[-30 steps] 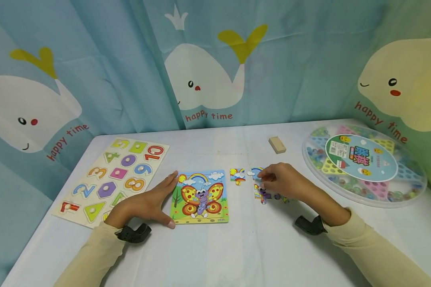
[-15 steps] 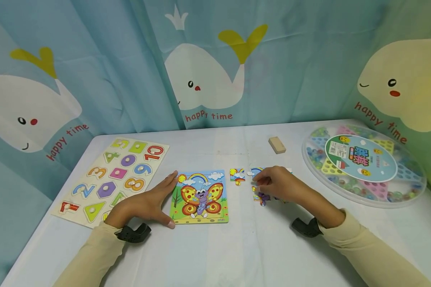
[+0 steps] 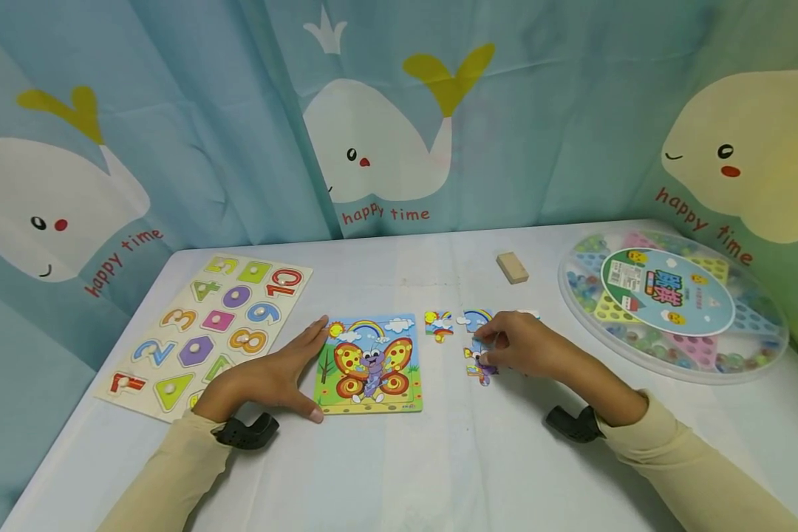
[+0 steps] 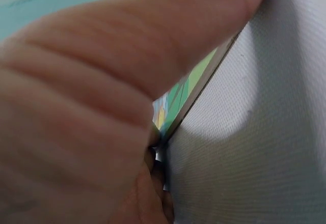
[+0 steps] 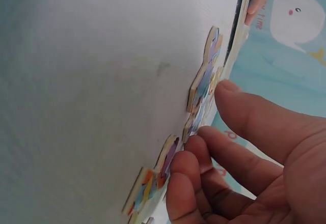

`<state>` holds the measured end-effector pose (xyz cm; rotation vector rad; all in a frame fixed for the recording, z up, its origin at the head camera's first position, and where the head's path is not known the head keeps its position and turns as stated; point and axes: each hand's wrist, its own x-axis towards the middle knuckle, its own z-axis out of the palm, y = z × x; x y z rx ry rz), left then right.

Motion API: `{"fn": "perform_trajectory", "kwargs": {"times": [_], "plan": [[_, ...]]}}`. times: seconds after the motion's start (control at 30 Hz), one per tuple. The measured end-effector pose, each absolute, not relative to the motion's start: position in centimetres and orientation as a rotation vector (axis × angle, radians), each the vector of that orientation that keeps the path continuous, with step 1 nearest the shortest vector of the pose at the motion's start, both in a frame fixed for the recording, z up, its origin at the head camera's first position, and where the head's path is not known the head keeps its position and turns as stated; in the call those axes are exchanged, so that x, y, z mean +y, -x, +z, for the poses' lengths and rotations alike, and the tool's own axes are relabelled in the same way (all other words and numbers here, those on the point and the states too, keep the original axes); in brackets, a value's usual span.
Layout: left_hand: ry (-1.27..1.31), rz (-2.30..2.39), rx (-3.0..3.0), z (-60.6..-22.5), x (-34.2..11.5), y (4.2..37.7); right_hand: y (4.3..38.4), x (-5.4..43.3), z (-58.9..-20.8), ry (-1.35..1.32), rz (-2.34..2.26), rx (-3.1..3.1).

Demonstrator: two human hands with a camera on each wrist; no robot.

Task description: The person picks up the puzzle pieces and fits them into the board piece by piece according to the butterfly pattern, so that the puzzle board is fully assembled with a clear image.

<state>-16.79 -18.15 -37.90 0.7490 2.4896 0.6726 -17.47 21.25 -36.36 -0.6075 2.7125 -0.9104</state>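
My left hand (image 3: 273, 378) lies against the left edge of a square butterfly puzzle board (image 3: 370, 366), thumb at its near corner and fingers along its far corner. In the left wrist view the thumb (image 4: 168, 30) hides most of the board. My right hand (image 3: 528, 346) pinches a small butterfly puzzle piece (image 3: 476, 356) between thumb and index finger, low over the table. A rainbow puzzle piece (image 3: 477, 319) lies just beyond it, and a sun puzzle piece (image 3: 439, 323) to its left. The right wrist view shows puzzle pieces (image 5: 146, 191) beside the curled fingers; others are hidden behind the hand.
At the left lies a number-and-shape peg board (image 3: 216, 321). A wooden block (image 3: 512, 267) sits toward the back. On the right is a round marble-game case (image 3: 672, 307). A whale-print curtain (image 3: 239, 148) hangs behind the table (image 3: 399, 473).
The right hand first shifts slightly left, then a little back right. The piece at its fingertips has moved slightly left and turned. The left hand and the board stay put.
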Motion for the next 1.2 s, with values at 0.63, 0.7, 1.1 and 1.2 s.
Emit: {"fn": "perform_trajectory", "kwargs": {"times": [0.63,0.7,1.1,1.2], "plan": [[-0.769,0.676,2.481,-38.15,-18.32,16.93,17.28,20.63,-36.01,0.580,-0.894,2.697],[-0.775,0.674,2.485,-38.17,-18.34,16.90,17.29,20.67,-35.93,0.581,-0.914,2.693],[-0.772,0.675,2.491,-38.17,-18.33,16.85,17.54,20.64,-35.79,0.624,-1.064,2.603],[-0.768,0.674,2.492,-38.18,-18.32,16.85,17.61,20.59,-35.68,0.642,-1.067,2.596]]}}
